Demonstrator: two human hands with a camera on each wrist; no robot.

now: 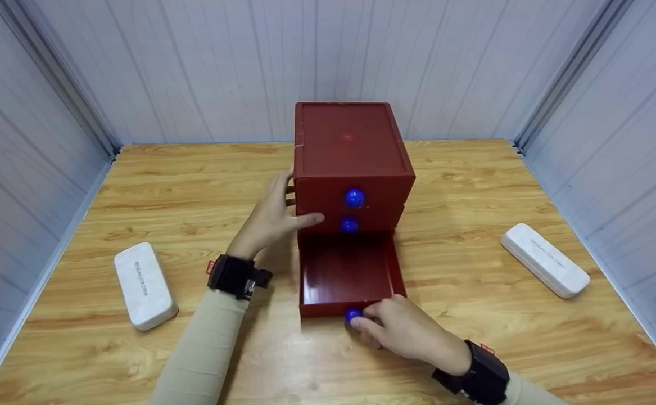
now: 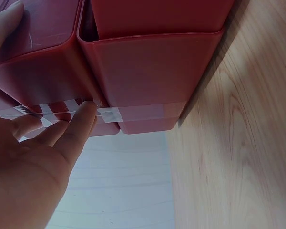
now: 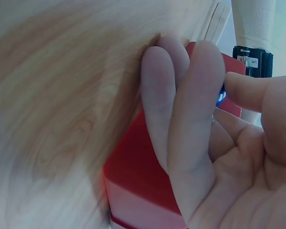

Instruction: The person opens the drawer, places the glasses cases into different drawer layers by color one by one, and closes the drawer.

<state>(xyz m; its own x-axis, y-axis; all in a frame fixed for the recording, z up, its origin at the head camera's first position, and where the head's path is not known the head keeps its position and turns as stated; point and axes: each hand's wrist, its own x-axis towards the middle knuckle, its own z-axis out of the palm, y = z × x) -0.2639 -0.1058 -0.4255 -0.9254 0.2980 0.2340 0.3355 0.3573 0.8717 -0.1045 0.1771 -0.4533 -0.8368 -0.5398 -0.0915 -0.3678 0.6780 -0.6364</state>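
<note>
A dark red drawer cabinet [image 1: 351, 140] stands mid-table, with blue knobs on its front. Its bottom drawer [image 1: 350, 275] is pulled out, and nothing lies inside. My right hand [image 1: 403, 329] pinches that drawer's blue knob [image 1: 353, 315] between thumb and fingers; in the right wrist view the fingers hide most of the knob [image 3: 221, 97]. Against the cabinet's left side rests my left hand [image 1: 274, 216], its thumb lying across the front beside the middle knob [image 1: 349, 225]. The left wrist view shows its fingers [image 2: 81, 126] extended along the taped side of the cabinet [image 2: 148, 76].
A white oblong case [image 1: 145, 286] with dark print lies at the left of the wooden table [image 1: 204, 174]. Another white case [image 1: 544, 260] lies at the right. Pale panel walls [image 1: 221, 67] enclose the table at the back and both sides.
</note>
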